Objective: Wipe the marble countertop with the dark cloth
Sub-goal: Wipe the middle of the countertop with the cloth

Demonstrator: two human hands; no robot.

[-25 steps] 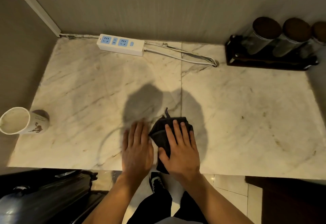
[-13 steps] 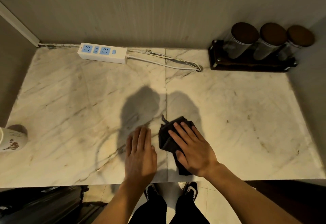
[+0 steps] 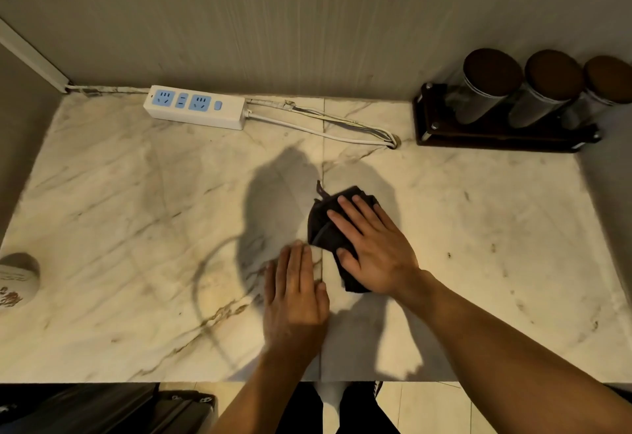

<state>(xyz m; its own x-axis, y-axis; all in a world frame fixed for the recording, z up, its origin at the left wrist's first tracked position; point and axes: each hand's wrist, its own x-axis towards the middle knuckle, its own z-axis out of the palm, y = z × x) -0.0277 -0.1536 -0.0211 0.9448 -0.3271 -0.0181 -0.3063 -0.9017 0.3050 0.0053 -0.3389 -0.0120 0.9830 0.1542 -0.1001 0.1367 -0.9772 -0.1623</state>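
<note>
A veined marble countertop (image 3: 136, 228) runs back to a grey wall. At its right rear, a dark rack (image 3: 496, 137) holds three lidded jars; a white power strip (image 3: 195, 107) lies at the left rear. The right hand (image 3: 372, 249) presses flat, fingers spread, on the bunched dark cloth (image 3: 325, 228) near centre. The left hand (image 3: 295, 300) lies flat beside it, fingers together. What seems a cup (image 3: 17, 283) sits at the left edge.
</note>
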